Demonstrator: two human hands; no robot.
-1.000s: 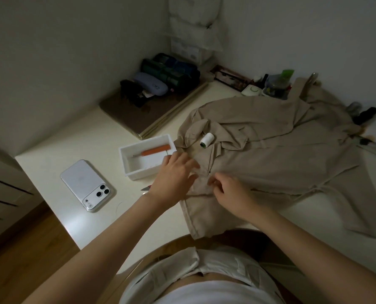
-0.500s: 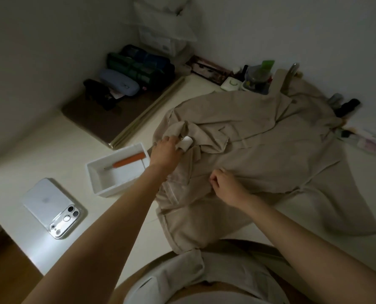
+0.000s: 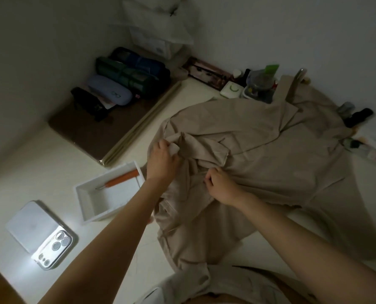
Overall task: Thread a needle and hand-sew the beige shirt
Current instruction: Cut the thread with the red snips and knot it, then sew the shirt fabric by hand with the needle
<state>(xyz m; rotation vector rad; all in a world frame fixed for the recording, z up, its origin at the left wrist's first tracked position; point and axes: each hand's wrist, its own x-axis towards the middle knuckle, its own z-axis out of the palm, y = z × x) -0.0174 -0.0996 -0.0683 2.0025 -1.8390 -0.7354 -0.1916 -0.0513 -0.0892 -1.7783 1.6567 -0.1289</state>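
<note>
The beige shirt (image 3: 259,154) lies spread and rumpled across the white desk. My left hand (image 3: 161,159) grips the small white thread spool (image 3: 174,148) at the shirt's left edge, near the collar. My right hand (image 3: 221,186) is curled on the fabric just right of it, fingers pinching at a fold of the shirt. No needle can be made out in this dim light.
A white tray (image 3: 88,194) holding an orange-handled tool (image 3: 120,181) stands left of the shirt. A phone (image 3: 37,231) lies face down at the front left. Cases on a brown pad (image 3: 108,95) and small bottles (image 3: 259,84) line the back wall.
My left hand reached from the shirt's front hem up to the white spool and closed on it. My right hand stayed on the fabric. The view shifted right.
</note>
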